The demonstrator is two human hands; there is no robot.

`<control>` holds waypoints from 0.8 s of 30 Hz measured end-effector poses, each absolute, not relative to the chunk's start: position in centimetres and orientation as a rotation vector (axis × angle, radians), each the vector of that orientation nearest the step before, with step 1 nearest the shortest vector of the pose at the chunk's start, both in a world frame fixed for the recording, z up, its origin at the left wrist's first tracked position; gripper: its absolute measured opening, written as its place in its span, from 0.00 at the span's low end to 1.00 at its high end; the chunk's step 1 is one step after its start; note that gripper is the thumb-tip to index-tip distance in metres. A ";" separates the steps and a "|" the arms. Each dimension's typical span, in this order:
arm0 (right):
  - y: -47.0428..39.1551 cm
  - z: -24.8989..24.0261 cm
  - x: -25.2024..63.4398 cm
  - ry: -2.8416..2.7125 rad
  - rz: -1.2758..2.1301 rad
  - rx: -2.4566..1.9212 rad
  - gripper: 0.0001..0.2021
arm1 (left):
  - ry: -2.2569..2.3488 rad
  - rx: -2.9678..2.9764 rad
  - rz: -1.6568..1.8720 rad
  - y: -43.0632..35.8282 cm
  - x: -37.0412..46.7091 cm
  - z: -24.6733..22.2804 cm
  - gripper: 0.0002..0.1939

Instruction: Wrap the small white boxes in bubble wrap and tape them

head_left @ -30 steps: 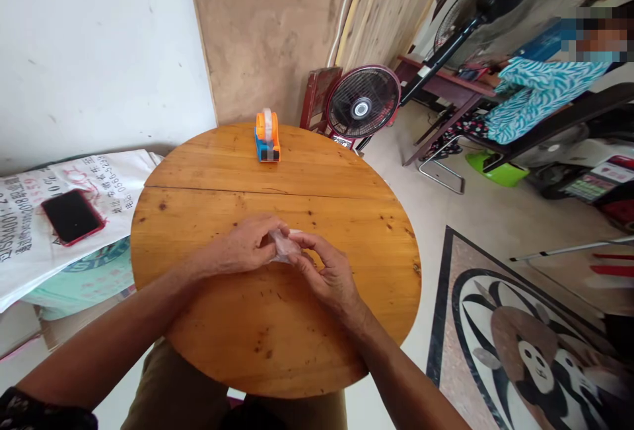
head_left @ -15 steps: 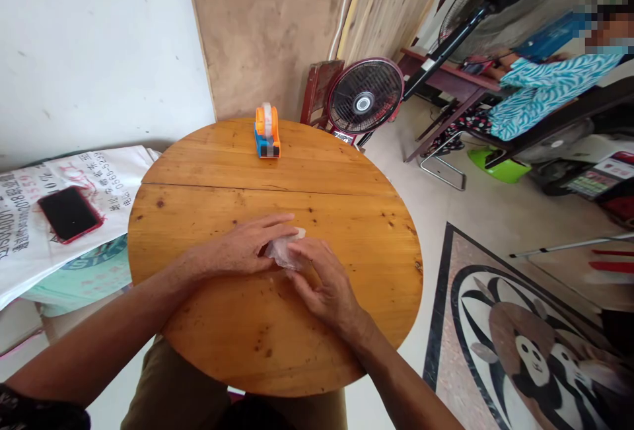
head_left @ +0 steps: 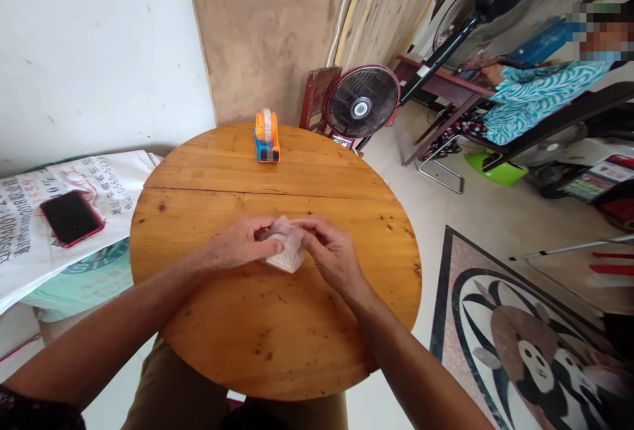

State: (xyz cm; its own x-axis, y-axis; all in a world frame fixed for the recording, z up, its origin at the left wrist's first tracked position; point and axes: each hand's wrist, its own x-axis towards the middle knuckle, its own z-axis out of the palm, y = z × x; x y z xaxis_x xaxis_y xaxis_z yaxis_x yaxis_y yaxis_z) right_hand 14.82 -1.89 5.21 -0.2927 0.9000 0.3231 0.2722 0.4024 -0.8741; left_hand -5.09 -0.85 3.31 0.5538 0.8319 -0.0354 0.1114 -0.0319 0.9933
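Observation:
A small white packet in thin, see-through wrapping (head_left: 286, 253) is held between my two hands, just over the middle of the round wooden table (head_left: 267, 331). My left hand (head_left: 247, 242) grips its left side, thumb across the front. On the other side, my right hand (head_left: 327, 245) pinches the wrapping's upper right part between thumb and fingers. What lies inside the wrapping cannot be made out clearly. Farther back on the table stands an orange and blue tape dispenser (head_left: 267, 136) with a roll of tape, touched by neither hand.
A phone (head_left: 72, 217) lies on a white printed sack (head_left: 116, 176) left of the table. Behind the table's right edge stands a fan (head_left: 362, 103). To the right, a person in a blue patterned top (head_left: 539, 93) sits at a dark red desk (head_left: 446, 80).
The white packet has been turned and tipped up, showing more of its front. My left fingers have curled from stretched out to gripping it, and my right hand now pinches the wrapping higher up.

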 end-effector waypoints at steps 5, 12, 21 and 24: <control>0.6 4.4 13.9 -1.538 1.258 -1.078 0.14 | 0.900 1.242 0.680 -0.2 -5.1 3.0 0.15; 0.5 4.0 14.3 -1.584 1.330 -1.056 0.18 | 1.009 1.177 0.666 0.2 -5.0 2.5 0.20; -0.1 3.6 14.4 -1.894 1.027 -1.100 0.28 | 1.011 1.062 0.745 0.3 -5.1 2.4 0.24; 0.0 3.7 14.3 -1.816 1.078 -1.131 0.26 | 0.949 1.127 0.706 0.4 -5.7 2.6 0.25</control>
